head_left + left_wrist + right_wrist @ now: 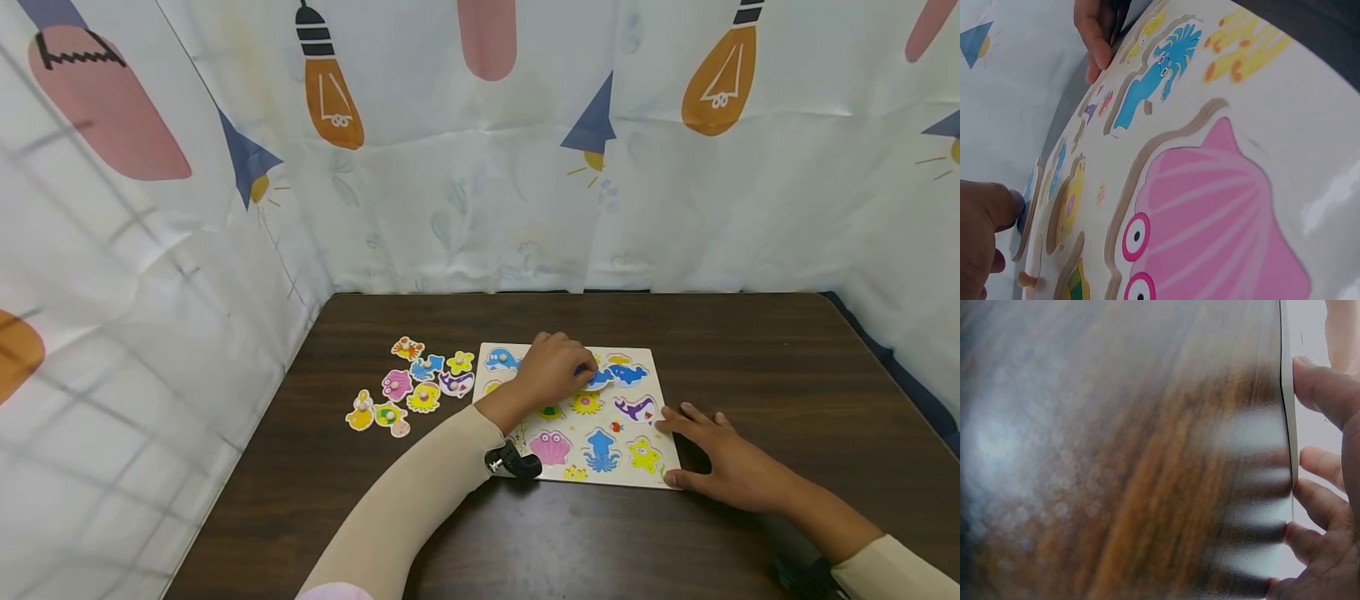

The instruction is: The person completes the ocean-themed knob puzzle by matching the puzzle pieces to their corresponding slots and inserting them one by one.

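Note:
A white wooden puzzle board (603,479) printed with sea animals lies on the table. Over its upper part, my left hand (551,367) pinches a blue puzzle piece (600,381) between thumb and fingers. In the left wrist view that piece (1027,215) stands tilted just above the board; its exact animal is unclear. My right hand (723,458) has its fingers spread, with thumb and fingertips touching the board's right edge. The right wrist view shows its thumb (1319,387) against that edge. A pink shell picture (1210,206) fills much of the left wrist view.
Left of the board lie several loose knobbed pieces, among them a crab (407,348), a pink shell (397,385), a yellow octopus (423,397) and a purple whale (456,384). A patterned white curtain (465,208) hangs behind the dark wooden table (787,367).

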Action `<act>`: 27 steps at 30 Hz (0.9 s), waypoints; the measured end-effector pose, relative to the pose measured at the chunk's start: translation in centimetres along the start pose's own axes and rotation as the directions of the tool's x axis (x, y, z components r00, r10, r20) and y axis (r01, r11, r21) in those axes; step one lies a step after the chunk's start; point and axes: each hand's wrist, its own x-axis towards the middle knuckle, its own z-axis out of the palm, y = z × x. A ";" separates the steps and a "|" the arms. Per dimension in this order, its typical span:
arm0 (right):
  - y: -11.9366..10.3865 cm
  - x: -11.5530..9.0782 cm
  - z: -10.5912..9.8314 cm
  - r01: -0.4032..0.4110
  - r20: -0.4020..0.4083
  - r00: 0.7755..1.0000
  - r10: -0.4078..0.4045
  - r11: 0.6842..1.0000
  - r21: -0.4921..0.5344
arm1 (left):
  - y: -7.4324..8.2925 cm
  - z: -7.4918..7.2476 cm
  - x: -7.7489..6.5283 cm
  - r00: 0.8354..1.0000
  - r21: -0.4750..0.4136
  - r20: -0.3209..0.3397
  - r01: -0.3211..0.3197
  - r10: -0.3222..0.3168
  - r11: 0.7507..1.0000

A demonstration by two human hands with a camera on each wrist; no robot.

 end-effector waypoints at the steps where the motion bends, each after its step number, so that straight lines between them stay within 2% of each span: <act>1: 0.0 0.0 0.0 0.001 0.001 1.000 -0.001 1.000 0.001 | 0.1 0.0 0.1 1.000 -0.001 0.005 0.003 -0.003 1.000; 15: 0.1 -0.1 0.0 -0.007 -0.005 1.000 0.007 1.000 -0.001 | 0.7 0.8 1.2 0.999 -0.025 0.013 0.032 -0.031 0.999; 27: 0.0 -0.1 0.1 -0.005 -0.012 1.000 0.005 1.000 -0.006 | 1.3 1.6 2.0 0.999 -0.005 0.014 0.037 -0.037 0.999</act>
